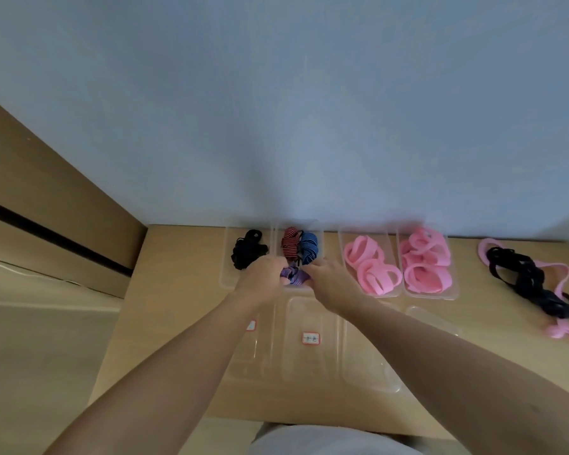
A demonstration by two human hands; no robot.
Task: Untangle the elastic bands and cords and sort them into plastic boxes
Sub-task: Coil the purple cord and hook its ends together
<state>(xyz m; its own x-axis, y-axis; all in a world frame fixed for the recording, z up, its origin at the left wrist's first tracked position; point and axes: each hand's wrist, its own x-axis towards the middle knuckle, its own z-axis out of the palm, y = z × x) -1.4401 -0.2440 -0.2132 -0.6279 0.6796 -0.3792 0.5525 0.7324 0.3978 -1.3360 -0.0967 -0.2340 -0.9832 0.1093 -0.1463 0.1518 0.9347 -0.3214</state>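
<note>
Both bare forearms reach forward from the near edge of the table [178, 290] and meet over the far row of clear plastic boxes. The left hand [263, 277] is seen from the back, wrist straight. Its grip is curled round the left side of a bunched purple striped band [296, 276]. The right hand [332, 280] comes in from the right, also back up. Its grip is drawn together on the right side of the same band, pinching it, though blur hides the single fingers.

The band sits between the two hands, at the near end of the striped-band box [319, 231]. A red striped roll [289, 246] and a blue striped roll [309, 247] lie at that box's far end.

Just left stands the black-cord box [225, 277], holding a heap of black cord [247, 254]. To the right are two pink-band boxes [396, 292], side by side, each with coiled pink bands [424, 261].

Well apart on the far right of the table lies a tangle [532, 284] of black cords and pink bands.

Nearer, under the forearms, lie clear plastic trays [368, 372]. One bears a small red-edged label [310, 338].
</note>
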